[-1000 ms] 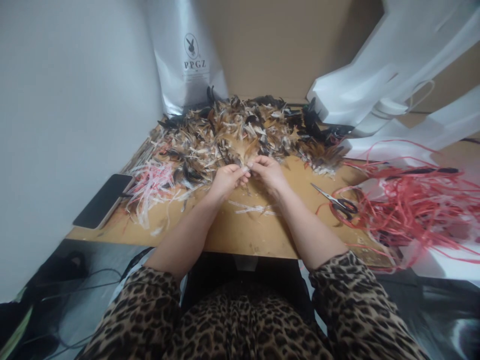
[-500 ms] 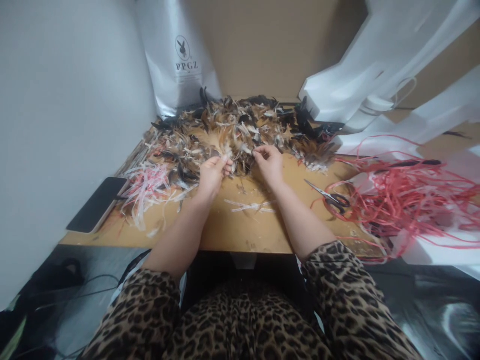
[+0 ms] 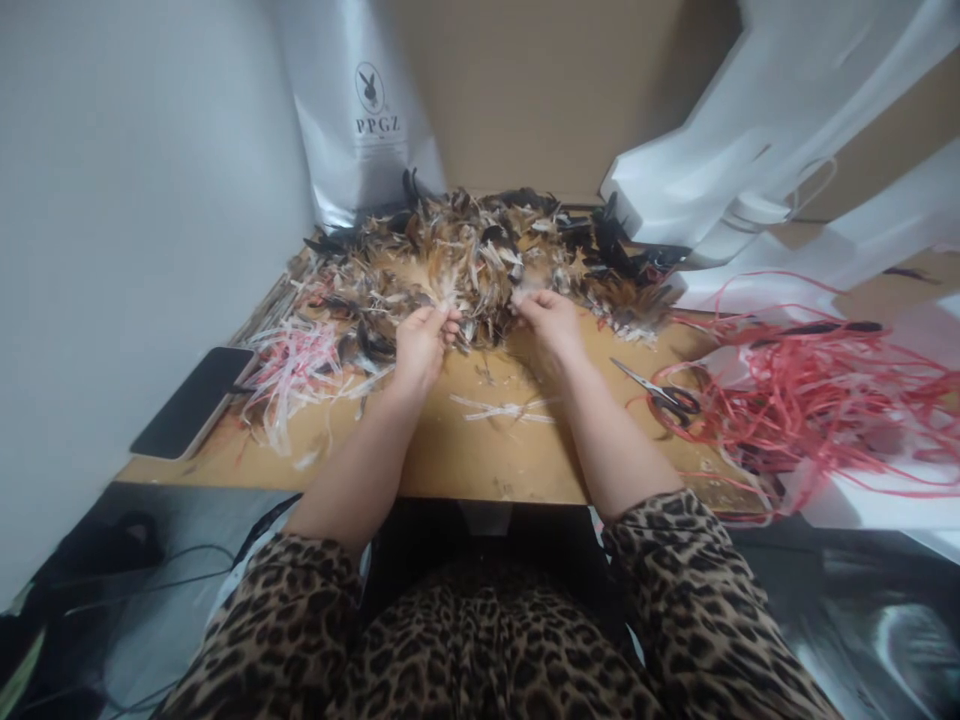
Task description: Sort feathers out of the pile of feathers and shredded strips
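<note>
A wide heap of brown, black and white feathers [image 3: 480,240] covers the back of the wooden table [image 3: 480,465]. At its front edge my left hand [image 3: 424,345] is closed in a pinch on feathers, with their pale brown tips fanning up above the fingers. My right hand [image 3: 551,318] is a little way to the right, thumb and forefinger pinched at a light feather that blurs into the heap. Between my forearms, thin white strips [image 3: 502,410] lie crossed on the tabletop.
Black-handled scissors [image 3: 660,390] lie right of my right forearm, beside a tangle of red plastic string [image 3: 832,400]. On the left are a phone [image 3: 191,405] and pink-white strips [image 3: 292,365]. A silver bag [image 3: 367,170] stands behind, and white sheeting [image 3: 690,160] hangs at right.
My right hand has shifted slightly to the right, away from my left, and a light feather now shows at its fingertips. My left hand stays nearly in place.
</note>
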Tool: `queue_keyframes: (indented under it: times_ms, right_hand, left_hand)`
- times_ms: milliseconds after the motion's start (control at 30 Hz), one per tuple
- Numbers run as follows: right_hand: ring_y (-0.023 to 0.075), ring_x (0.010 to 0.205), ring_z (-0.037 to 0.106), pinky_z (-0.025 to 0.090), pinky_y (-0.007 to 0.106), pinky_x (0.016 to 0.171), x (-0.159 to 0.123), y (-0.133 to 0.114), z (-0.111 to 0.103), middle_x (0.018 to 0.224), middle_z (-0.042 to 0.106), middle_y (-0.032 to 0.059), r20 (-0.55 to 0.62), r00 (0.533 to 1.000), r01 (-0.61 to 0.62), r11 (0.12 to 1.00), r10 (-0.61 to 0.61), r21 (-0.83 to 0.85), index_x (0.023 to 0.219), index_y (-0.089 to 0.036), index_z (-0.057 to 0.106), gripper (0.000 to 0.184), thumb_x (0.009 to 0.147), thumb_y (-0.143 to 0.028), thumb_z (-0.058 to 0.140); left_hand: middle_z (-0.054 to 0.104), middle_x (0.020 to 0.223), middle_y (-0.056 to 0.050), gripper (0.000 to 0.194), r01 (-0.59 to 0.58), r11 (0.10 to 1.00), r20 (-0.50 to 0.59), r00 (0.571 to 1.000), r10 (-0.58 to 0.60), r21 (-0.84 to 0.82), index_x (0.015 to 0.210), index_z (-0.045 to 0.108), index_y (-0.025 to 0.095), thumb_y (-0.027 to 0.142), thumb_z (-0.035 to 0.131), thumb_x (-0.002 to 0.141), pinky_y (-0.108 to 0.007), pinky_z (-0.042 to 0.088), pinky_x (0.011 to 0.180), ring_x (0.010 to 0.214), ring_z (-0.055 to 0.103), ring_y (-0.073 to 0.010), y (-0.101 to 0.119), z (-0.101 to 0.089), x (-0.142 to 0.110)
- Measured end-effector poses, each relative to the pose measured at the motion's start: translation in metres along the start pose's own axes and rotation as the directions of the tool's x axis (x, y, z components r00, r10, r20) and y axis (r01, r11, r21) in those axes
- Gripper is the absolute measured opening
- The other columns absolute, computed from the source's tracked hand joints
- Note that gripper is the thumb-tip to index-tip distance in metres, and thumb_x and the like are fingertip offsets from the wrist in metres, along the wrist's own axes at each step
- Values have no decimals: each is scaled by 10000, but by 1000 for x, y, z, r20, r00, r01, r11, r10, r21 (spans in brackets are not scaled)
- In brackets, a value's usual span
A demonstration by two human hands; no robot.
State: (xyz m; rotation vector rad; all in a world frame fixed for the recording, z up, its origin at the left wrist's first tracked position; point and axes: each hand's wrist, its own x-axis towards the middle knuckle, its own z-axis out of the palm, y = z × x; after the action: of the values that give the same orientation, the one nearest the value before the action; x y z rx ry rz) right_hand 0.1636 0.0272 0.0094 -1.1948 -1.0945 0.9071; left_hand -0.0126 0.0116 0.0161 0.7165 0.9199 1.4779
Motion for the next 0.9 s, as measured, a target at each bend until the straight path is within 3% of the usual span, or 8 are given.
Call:
queue_keyframes:
  times_ms: [67,167,433,900]
  right_hand:
    - [58,478,436,324,204,490,-2,-6,-6,597,611,-19,14,996,-92,984,91,154,622,-166,588,295,597,-398,768]
    - [55,477,445,293,194,444,-7,-14,-7,628,638,-7,89,985,-168,959,151,229,644,-166,616,377,515,-450,827]
    - [56,415,363,243,218,428,-24,-16,12,442,503,-49,214,970,-142,982,112,127,587,-169,619,413,534,-522,828]
    - [53,411,350,218,216,420,-32,-18,18,431,490,-58,203,969,-168,977,140,130,600,-164,625,403,511,-497,835]
  left_hand:
    - [652,625,-4,217,23,1000,21,1000,-23,-5,629,588,121,211,724,772,-123,375,451,469,522,-16,-1,0,-1]
    - [685,677,-26,206,63,997,91,994,-66,35,650,595,117,224,711,783,-131,396,471,504,554,-26,-7,0,-3]
    - [732,788,-69,210,109,982,200,970,-139,153,714,625,112,286,733,761,-148,431,524,558,603,-45,-17,2,-11]
    - [714,726,-56,222,144,975,253,950,-184,168,694,636,108,288,759,730,-152,420,514,531,579,-39,-17,4,-14]
